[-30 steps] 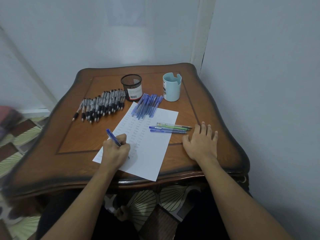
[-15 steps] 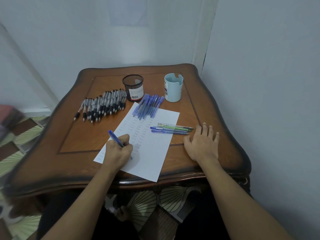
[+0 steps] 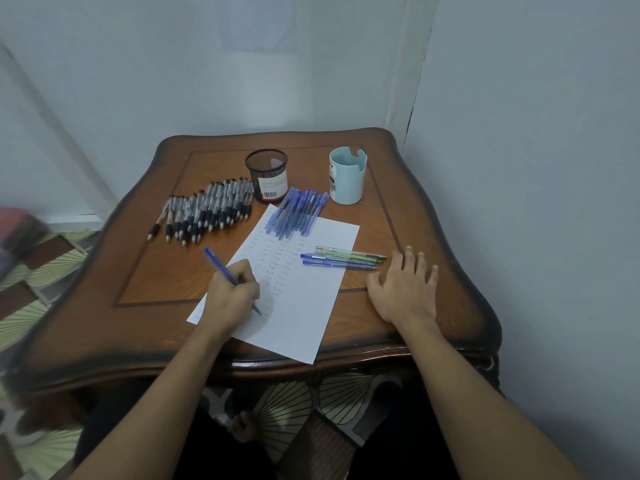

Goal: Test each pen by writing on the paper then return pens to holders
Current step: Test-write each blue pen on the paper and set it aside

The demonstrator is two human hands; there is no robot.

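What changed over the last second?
Little: the left hand keeps gripping the blue pen on the white paper sheet, the pen's top tipping slightly leftward. Nothing taken or let go. The right hand stays flat on the wooden table; the rest unmoved.

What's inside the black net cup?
Nothing sticks out of the black mesh holder; only its mesh wall shows inside. Its bottom is hidden behind the front wall and label.

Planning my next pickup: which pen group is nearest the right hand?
The small group with the green pen, by the right hand; the black-grip pile and blue pile lie farther back.
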